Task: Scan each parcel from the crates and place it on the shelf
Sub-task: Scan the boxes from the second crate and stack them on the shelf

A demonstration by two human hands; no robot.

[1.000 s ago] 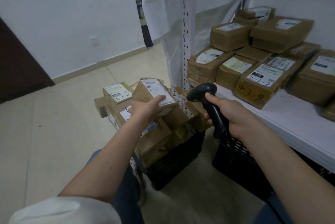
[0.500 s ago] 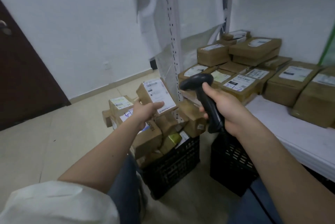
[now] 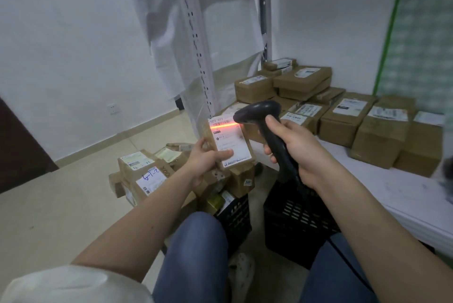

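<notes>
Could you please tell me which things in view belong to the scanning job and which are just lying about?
Job:
- small brown cardboard parcel in left hand
- black handheld barcode scanner in right hand
- two black plastic crates
- white metal shelf with parcels

Lying about:
- white plastic sheet
- white wall socket

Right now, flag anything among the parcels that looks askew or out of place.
The left crate is overfilled: its parcels are heaped at tilted angles and overhang its rim toward the floor. The parcels on the shelf are stacked loosely but lie flat. No visible damage.
</notes>
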